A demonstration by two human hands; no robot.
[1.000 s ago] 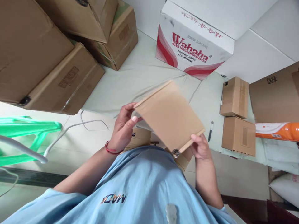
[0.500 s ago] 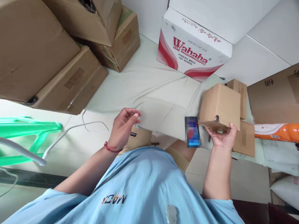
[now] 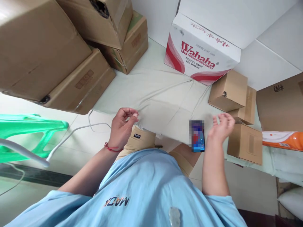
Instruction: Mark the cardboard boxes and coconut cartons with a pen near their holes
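Note:
My left hand [image 3: 123, 126], with a red string bracelet at the wrist, hovers by the near edge of the cloth-covered table [image 3: 163, 107]. Its fingers curl loosely, nothing held between them. On the right, my right hand [image 3: 221, 127] is in the air with fingers apart and slightly blurred, holding nothing. Just beyond it a small brown carton [image 3: 228, 90] sits tilted in view, against another small carton [image 3: 249, 105]. Beside that hand lies a third small carton [image 3: 245, 143]. A phone [image 3: 199, 137] with a lit, partly pixelated screen lies left of the right wrist.
A white and red Wahaha water box [image 3: 201, 52] stands at the back wall. Large brown cartons [image 3: 80, 85] are stacked on the left. A green plastic stool [image 3: 33, 132] and a white cable [image 3: 68, 135] are at lower left. An orange-and-white package [image 3: 281, 139] lies far right.
My right hand has let go of the small carton, which now rests farther back by the other small carton. The hand has drawn away from it. My left hand has hardly moved.

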